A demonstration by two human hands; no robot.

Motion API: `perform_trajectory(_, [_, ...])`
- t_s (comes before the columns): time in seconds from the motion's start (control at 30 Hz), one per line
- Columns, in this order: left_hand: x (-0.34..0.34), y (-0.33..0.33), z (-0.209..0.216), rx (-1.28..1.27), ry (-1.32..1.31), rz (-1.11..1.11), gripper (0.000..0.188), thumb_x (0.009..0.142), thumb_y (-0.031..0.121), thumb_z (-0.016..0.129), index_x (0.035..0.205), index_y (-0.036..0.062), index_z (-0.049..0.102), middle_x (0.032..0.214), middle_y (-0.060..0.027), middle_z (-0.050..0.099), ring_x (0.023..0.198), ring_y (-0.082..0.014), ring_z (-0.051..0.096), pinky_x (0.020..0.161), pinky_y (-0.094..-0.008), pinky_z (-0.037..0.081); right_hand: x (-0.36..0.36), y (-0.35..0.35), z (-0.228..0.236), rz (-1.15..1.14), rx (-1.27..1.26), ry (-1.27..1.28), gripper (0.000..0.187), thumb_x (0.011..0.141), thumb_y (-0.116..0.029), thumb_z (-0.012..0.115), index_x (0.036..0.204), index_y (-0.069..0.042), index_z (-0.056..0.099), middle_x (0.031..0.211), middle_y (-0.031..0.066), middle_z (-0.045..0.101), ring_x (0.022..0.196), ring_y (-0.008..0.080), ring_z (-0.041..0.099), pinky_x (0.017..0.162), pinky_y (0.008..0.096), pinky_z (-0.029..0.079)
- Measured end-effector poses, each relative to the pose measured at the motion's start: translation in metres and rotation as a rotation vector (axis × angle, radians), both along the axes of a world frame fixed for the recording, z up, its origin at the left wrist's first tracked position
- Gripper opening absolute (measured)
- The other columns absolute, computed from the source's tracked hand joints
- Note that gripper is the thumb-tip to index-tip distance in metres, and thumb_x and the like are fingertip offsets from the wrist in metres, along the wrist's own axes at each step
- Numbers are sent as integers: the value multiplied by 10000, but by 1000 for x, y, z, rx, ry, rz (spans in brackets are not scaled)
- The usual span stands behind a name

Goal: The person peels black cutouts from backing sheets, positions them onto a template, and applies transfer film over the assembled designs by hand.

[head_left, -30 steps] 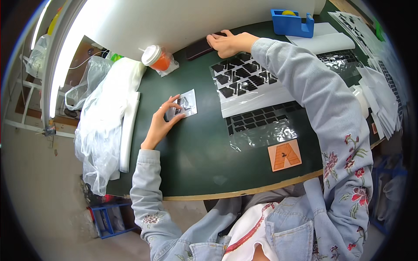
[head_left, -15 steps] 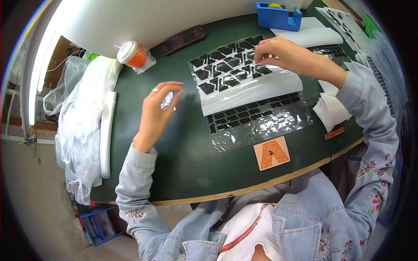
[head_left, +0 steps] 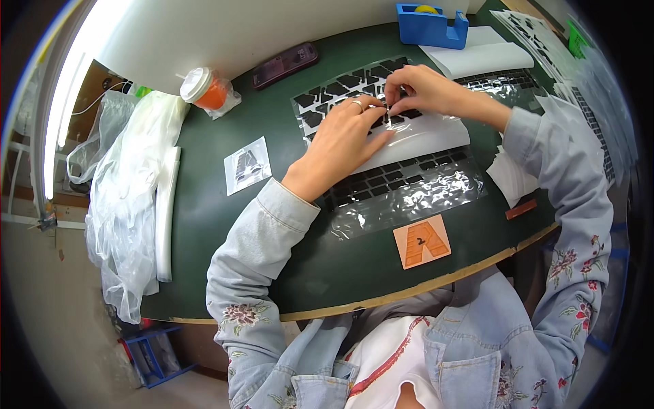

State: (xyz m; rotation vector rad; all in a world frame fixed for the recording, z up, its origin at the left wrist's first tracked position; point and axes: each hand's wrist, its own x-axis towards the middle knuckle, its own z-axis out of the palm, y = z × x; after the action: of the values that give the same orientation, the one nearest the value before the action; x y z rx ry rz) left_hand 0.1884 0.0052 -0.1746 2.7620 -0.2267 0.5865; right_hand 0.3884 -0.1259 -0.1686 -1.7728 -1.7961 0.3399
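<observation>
One green counter (head_left: 327,279) under all. Sheet of black cut-outs (head_left: 349,81) lies on it, mid-counter. Change: left hand (head_left: 340,133) off small packet (head_left: 247,165), across to sheet; right hand (head_left: 429,92) drawn in to meet it. Packet now uncovered, left of sheet. Reads as switch to two-handed work on sheet. Fingers bunched, tips close together; cannot tell whether grasping any piece.

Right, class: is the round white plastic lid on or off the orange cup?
On. The lid covers the top of the orange cup; no open rim shows.
</observation>
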Motion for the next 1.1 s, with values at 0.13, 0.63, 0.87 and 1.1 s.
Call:
perform_trajectory(0.13, [2,-5,1,46,-4,18,342,890,250,715,1115,-4,678,1163,-123,645,1010,-317,626,903,-399,488,10,12,8,96,-88,131,195,765,-141,805,809,-1,677,707,57,658,664,152,585,621,312,437])
perform_trajectory(0.63, [-33,-51,48,-1118,314,-437,625,884,365,756,1351,27,517,1262,-118,633,1214,-277,596,997,-438,478,-95,-110,102,178,128,261,216,656,-79,871,714,-86,663,753,-29,639,784,116,536,707,281,406])
perform_trajectory(0.87, [-73,-91,54,-1578,995,-613,502,814,167,828,1164,-51,541,978,-199,705,876,-256,715,766,-294,570,-118,-111,84,417,42,486,191,663,-120,888,744,-107,716,757,-27,639,801,132,558,694,268,452])
perform_trajectory(1.1, [-99,-97,40,-1383,742,-50,321,869,26,750,1116,-53,560,920,-165,732,829,-194,742,733,-271,606,-140,-136,60,28,-82,675,423,766,-160,855,1087,-25,614,1036,38,608,901,105,572,801,257,477])
